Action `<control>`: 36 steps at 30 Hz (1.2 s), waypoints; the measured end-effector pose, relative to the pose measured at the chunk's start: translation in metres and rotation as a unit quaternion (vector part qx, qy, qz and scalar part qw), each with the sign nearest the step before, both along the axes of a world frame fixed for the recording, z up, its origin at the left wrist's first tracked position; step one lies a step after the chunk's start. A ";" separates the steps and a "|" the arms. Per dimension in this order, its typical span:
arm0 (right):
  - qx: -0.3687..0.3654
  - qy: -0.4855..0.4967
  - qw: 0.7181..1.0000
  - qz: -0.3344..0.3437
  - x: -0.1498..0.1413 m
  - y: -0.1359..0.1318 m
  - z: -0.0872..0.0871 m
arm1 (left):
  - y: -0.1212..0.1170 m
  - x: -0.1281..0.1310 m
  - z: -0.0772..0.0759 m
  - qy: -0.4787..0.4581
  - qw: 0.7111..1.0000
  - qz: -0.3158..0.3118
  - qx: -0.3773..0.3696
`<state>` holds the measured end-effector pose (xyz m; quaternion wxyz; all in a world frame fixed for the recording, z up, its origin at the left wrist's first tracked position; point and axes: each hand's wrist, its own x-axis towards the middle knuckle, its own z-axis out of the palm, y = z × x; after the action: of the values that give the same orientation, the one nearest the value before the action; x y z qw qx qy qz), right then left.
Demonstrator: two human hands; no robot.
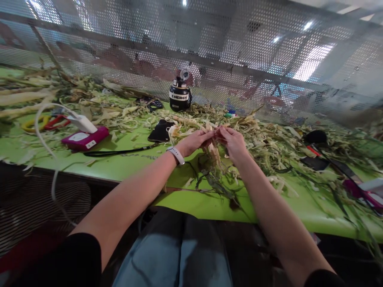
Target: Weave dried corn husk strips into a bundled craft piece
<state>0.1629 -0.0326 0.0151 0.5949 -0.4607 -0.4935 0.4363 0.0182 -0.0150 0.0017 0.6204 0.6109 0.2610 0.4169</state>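
Observation:
My left hand [194, 142], with a pale band on its wrist, and my right hand [235, 144] meet above the green table. Their fingers are pinched together on a bundle of pale, dry plant strips [213, 154], which hangs down between them. The fingertips and the top of the bundle partly hide each other. Darker, shrivelled stems and leaves [220, 184] trail below it towards the table edge. Just left of my left hand lies a black phone [159, 131]. A heap of shredded plant strips [263, 149] spreads to the right of my right hand.
A black bottle [179, 97] stands open-lidded at the back, before a perforated metal screen [221, 52]. Left are a magenta device [85, 137] with a white cable, red-handled scissors [56, 122] and a black strap [119, 152]. Another magenta device [363, 195] lies right.

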 end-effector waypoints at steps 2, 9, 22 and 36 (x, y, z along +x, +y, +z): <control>-0.015 -0.088 0.996 -0.011 0.003 -0.001 0.001 | 0.003 -0.001 -0.001 -0.054 0.997 0.036 -0.049; 0.080 -0.333 0.938 0.057 0.004 -0.004 -0.001 | 0.003 -0.002 0.001 -0.092 0.995 0.025 -0.017; 0.077 -0.252 0.958 0.110 0.005 -0.011 0.011 | 0.014 -0.018 0.003 -0.020 0.999 0.033 0.007; 0.311 -0.432 0.835 -0.141 0.004 -0.015 0.010 | 0.010 -0.011 -0.004 0.101 0.987 -0.053 0.112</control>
<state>0.1671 -0.0481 0.0254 0.4883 -0.4575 -0.7396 -0.0718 0.0073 -0.0050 -0.0018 0.5396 0.7287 0.2413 0.3459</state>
